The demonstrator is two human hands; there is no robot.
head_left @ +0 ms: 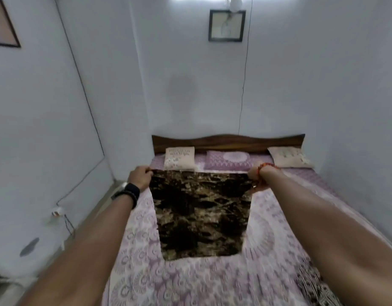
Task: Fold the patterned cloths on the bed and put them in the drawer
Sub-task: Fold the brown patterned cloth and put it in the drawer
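Above the bed [212, 283], left hand [140, 177] and right hand [255, 176] each pinch a top corner of the hanging cloth [201, 213].

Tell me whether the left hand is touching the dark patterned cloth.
Touching. The head view shows the left hand pinching the top left corner of the dark patterned cloth, fingers curled over its edge, no gap.

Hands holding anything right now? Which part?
Yes. Both hold the dark brown patterned cloth by its top corners: left hand at one, right hand at the other, spread above the bed.
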